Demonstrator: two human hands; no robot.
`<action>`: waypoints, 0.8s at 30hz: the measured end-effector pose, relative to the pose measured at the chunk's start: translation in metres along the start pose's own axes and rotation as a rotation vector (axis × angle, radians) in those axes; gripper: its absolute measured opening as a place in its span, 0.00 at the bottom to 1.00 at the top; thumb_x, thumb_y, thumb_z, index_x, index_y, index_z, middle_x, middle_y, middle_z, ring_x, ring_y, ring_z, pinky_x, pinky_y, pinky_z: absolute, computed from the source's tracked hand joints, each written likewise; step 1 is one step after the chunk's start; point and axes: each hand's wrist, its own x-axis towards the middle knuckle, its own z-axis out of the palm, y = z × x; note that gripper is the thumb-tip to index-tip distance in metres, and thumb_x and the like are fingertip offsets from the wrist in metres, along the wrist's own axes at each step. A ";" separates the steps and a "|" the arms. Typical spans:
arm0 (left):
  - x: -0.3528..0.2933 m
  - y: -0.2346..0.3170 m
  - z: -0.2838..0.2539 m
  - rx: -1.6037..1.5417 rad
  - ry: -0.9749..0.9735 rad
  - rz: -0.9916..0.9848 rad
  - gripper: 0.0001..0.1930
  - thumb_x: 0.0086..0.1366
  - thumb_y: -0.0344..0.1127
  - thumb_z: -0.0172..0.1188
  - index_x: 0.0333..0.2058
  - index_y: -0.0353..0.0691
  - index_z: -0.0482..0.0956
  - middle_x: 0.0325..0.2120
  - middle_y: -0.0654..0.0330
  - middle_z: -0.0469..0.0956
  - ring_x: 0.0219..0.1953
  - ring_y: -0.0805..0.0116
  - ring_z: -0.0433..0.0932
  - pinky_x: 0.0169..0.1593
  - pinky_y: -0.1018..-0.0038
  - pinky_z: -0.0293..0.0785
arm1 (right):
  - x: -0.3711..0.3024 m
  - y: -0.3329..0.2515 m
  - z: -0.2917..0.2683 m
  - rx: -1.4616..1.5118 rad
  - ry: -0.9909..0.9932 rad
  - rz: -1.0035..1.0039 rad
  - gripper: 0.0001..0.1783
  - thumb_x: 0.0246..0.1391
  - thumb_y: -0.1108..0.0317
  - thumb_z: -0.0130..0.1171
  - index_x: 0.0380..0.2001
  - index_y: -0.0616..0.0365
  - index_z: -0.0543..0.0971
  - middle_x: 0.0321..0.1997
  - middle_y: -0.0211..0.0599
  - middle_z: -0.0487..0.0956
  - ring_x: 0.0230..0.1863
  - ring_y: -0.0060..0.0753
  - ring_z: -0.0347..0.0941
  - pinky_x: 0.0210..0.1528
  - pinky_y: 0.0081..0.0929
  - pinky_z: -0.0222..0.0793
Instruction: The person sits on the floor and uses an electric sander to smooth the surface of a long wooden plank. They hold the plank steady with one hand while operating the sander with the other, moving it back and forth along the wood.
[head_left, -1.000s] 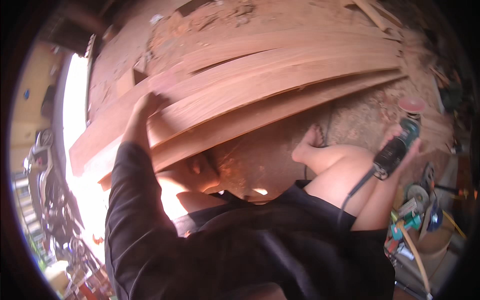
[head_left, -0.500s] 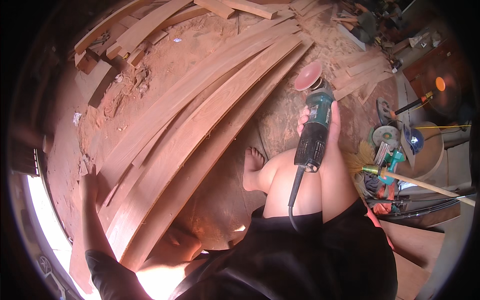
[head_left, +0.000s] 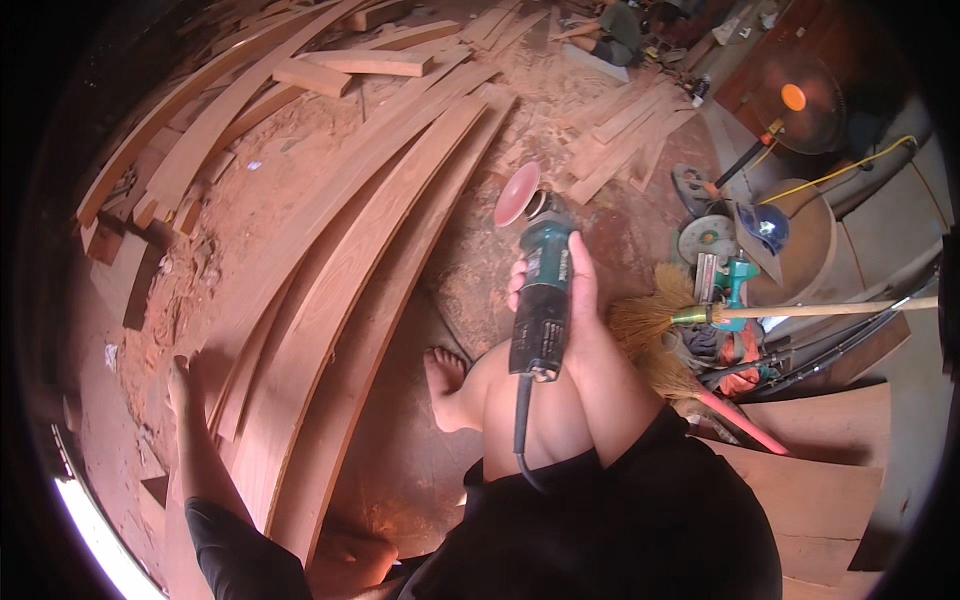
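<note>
My right hand (head_left: 582, 292) is wrapped round the body of a teal and black angle grinder (head_left: 540, 325). The tool stands above my bare thighs with its pink round disc (head_left: 517, 195) at the far end and its cord hanging toward my lap. Long curved wooden planks (head_left: 345, 250) lie side by side to my left, running away from me. At the planks' left edge is my left hand (head_left: 184, 388); it is small and seen edge-on, so its finger position and any contact are unclear.
More curved timber (head_left: 215, 120) lies far left over sawdust. Short boards (head_left: 630, 135) are stacked ahead, near a seated person (head_left: 615, 30). On the right are a fan (head_left: 793, 98), a straw broom (head_left: 660, 312), a teal power tool (head_left: 738, 285), a blue cap (head_left: 768, 228) and flat panels (head_left: 800, 480).
The view has swung right, so the planks, grinder and legs appear further left. My right hand keeps its hold on the grinder. My left hand remains by the planks' left edge.
</note>
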 end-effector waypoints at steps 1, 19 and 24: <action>-0.032 0.025 0.005 0.077 0.081 0.065 0.33 0.77 0.64 0.51 0.70 0.49 0.73 0.69 0.49 0.74 0.69 0.50 0.75 0.74 0.31 0.56 | -0.003 -0.006 -0.006 -0.017 -0.002 -0.032 0.44 0.61 0.23 0.55 0.41 0.61 0.78 0.34 0.41 0.82 0.32 0.41 0.83 0.36 0.41 0.84; -0.266 -0.186 0.061 0.070 0.138 0.311 0.51 0.47 0.48 0.84 0.71 0.52 0.71 0.67 0.54 0.71 0.71 0.47 0.67 0.72 0.44 0.62 | -0.009 0.001 -0.011 0.031 -0.082 -0.012 0.45 0.60 0.20 0.54 0.44 0.60 0.76 0.36 0.39 0.82 0.34 0.39 0.82 0.37 0.39 0.83; -0.274 -0.170 0.048 -0.120 0.199 0.372 0.43 0.40 0.40 0.87 0.59 0.50 0.82 0.55 0.56 0.77 0.61 0.46 0.74 0.66 0.49 0.69 | -0.011 0.011 -0.004 -0.017 -0.136 0.056 0.45 0.60 0.20 0.54 0.43 0.60 0.77 0.36 0.39 0.82 0.35 0.39 0.83 0.39 0.39 0.83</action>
